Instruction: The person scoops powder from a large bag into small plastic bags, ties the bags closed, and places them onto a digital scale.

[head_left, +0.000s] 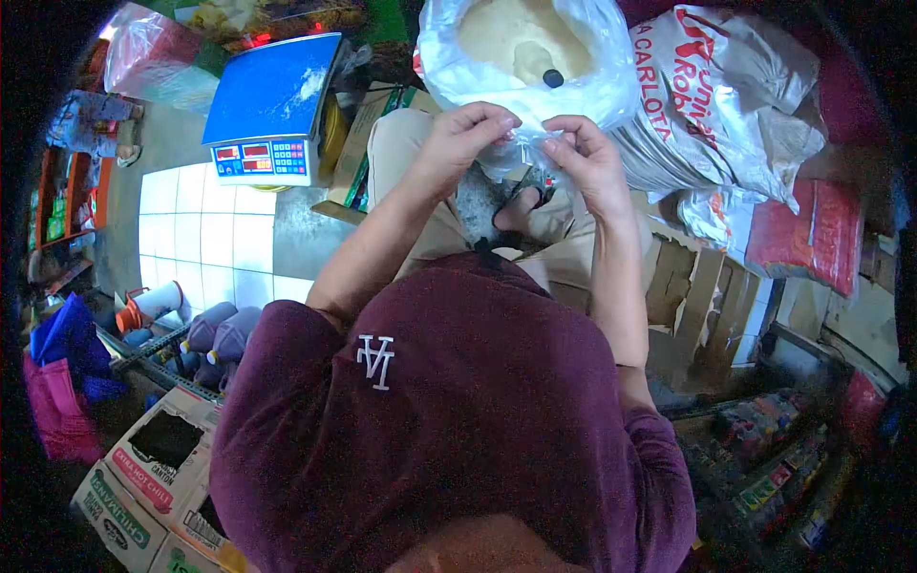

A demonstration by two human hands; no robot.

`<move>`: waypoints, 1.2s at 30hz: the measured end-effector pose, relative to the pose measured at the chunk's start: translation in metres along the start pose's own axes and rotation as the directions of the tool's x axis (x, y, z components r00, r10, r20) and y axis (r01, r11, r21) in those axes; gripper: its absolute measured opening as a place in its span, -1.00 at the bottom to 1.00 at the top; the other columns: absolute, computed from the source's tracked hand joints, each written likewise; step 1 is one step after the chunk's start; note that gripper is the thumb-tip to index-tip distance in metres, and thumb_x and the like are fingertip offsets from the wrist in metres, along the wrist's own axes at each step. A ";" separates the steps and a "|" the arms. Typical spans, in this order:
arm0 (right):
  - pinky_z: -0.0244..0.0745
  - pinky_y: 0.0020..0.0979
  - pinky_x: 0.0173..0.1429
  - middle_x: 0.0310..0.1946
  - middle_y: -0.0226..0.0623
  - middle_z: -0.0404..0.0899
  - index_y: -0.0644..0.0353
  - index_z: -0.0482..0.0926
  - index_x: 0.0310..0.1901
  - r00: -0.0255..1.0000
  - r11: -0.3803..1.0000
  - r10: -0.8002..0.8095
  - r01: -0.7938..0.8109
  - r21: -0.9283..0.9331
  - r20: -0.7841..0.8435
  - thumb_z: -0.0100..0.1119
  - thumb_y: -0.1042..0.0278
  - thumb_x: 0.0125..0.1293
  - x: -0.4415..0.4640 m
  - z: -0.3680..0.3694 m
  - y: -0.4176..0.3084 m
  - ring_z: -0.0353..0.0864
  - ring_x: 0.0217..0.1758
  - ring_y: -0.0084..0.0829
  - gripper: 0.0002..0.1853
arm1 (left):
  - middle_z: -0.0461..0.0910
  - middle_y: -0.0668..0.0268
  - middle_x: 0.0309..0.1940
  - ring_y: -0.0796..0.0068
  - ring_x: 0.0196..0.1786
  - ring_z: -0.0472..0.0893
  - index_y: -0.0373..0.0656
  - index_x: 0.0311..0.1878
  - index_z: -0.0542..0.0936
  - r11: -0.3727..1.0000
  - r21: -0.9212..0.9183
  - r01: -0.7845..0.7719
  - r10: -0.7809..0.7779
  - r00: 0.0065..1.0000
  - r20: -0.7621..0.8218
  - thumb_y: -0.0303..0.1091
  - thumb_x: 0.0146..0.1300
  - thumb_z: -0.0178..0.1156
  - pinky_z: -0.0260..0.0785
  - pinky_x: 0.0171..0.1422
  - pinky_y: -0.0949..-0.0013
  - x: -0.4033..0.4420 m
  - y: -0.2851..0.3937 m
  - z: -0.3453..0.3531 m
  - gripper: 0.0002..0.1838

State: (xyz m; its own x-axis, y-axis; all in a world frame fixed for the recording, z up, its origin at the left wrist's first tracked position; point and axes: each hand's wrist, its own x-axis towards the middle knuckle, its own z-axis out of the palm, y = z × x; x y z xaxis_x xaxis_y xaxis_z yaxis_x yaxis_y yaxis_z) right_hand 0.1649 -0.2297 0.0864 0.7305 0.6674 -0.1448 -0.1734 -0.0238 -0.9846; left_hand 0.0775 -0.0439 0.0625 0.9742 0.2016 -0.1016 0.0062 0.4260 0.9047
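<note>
My left hand [465, 140] and my right hand [585, 158] are close together at the top centre, fingers pinched on a thin clear plastic bag [521, 153] between them. Just beyond stands a large white sack [449, 59], its mouth folded open, with pale powder [497, 38] inside. A scoop or container with a dark round end [553, 78] rests in the powder. My fingers are near the sack's front edge.
A blue-topped digital scale [270, 91] stands left of the sack. Printed sacks [697, 86] and a red package [810, 234] lie at the right. Cardboard boxes [143, 468] and purple bottles [229, 334] are at the lower left.
</note>
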 end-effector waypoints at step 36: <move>0.40 -0.17 -0.08 -0.33 -0.21 0.51 0.12 0.62 -0.15 0.916 0.393 -0.333 0.351 -0.850 0.225 0.16 0.49 0.10 0.025 0.040 -0.009 0.52 -0.17 -0.14 -0.76 | 0.53 0.21 -0.26 0.21 -0.14 0.55 -0.19 -0.27 0.60 0.479 0.767 -0.428 0.456 0.867 0.200 -0.63 0.00 0.19 0.41 -0.08 0.29 -0.003 -0.002 -0.054 -0.80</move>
State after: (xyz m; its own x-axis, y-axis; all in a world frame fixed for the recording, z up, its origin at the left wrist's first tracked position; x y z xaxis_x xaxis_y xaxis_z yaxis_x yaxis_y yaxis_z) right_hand 0.1579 -0.1832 0.0955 0.5783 0.7865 0.2170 0.7499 -0.4076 -0.5210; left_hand 0.0623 0.0020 0.0388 0.8930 0.1926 0.4067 -0.2410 -0.5586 0.7937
